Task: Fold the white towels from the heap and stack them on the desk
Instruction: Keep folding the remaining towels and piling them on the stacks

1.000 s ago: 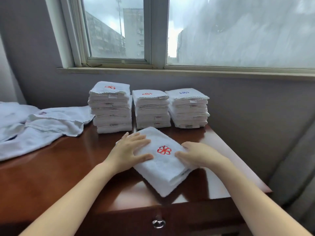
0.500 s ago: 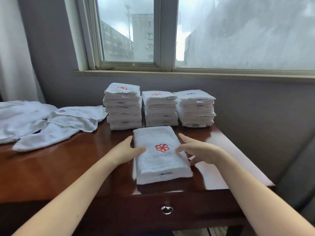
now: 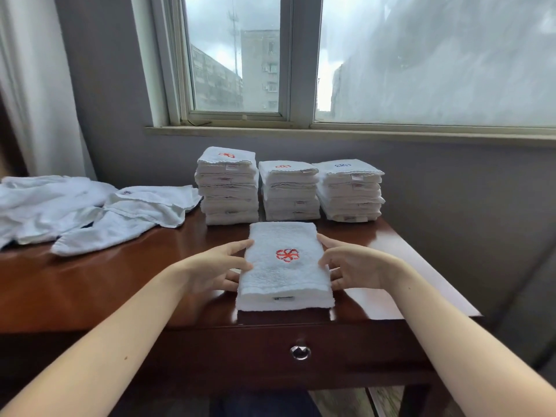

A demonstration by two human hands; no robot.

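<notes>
Towel of folded white terry (image 3: 285, 266), red-emblemed, was set on the dark wooden bench (image 3: 90, 281) between left hand (image 3: 216, 266) and right hand (image 3: 352, 264), each grip spread, fingers touching its sides, nothing clasped. Judged soft and floppy: best lifted from underneath.

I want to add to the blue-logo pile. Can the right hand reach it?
Probably yes: the right hand touches the towel, and only bare desk lies between it and the blue-logo pile just behind.
</notes>
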